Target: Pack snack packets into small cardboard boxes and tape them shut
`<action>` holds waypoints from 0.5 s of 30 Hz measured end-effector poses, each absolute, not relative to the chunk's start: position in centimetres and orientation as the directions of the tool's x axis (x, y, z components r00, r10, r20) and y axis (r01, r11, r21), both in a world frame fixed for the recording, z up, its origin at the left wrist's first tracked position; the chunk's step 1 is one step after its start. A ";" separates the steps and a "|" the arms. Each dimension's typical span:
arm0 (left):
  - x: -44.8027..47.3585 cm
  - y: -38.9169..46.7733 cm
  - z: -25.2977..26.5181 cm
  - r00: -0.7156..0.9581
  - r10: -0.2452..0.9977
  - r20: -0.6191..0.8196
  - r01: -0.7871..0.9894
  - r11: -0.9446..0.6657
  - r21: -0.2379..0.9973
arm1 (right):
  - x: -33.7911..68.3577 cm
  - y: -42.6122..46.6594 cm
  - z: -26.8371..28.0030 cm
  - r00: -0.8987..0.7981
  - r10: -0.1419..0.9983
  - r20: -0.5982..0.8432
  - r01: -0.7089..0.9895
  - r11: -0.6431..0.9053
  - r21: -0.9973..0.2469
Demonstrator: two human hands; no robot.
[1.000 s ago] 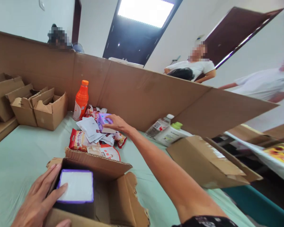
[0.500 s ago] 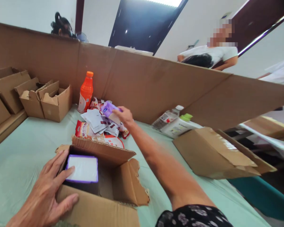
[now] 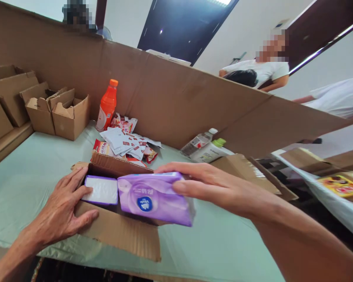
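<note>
An uncapped view into an open cardboard box (image 3: 120,239) shows a tissue pack (image 3: 101,189) with a white end and purple edges inside, at the left. My left hand (image 3: 61,203) grips the box's left end, thumb on the front flap and index fingertip at that pack. Between the thumb and fingers of my right hand (image 3: 202,180) is a second, purple tissue pack (image 3: 153,199) with a blue round logo. It lies tilted over the box's right part, its left end beside the first pack. Its right end sticks out past the box.
Snack packets and white sachets (image 3: 126,143) lie behind the box, beside an orange bottle (image 3: 106,105). Small open cartons (image 3: 70,119) stand at left. A clear bottle (image 3: 198,141), a white bottle with green cap (image 3: 210,152) and a carton (image 3: 247,170) lie right. A cardboard partition (image 3: 170,102) runs behind.
My right hand has brought the purple tissue pack from the snack pile to the box's right part. My left hand stays on the box. The view has shifted slightly.
</note>
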State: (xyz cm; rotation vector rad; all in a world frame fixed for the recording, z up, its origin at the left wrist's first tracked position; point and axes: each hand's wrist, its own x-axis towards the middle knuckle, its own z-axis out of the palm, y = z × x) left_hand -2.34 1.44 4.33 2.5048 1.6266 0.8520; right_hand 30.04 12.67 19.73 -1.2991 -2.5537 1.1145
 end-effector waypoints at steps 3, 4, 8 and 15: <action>-2.4 1.6 4.4 0.295 0.865 0.406 0.837 -0.439 0.326 | 27.2 12.8 20.6 -0.597 0.741 -0.307 0.791 0.482 -0.377; -2.4 1.6 4.4 0.290 0.869 0.401 0.836 -0.434 0.335 | 26.3 12.8 21.0 -0.592 0.739 -0.320 0.802 0.505 -0.319; -2.4 1.4 4.3 0.275 0.881 0.385 0.837 -0.416 0.356 | 23.8 12.3 22.2 -0.574 0.711 -0.407 0.812 0.560 -0.165; -2.7 1.2 4.2 0.291 0.887 0.359 0.836 -0.418 0.355 | 22.0 12.2 21.3 -0.470 0.737 -0.486 0.821 0.567 0.065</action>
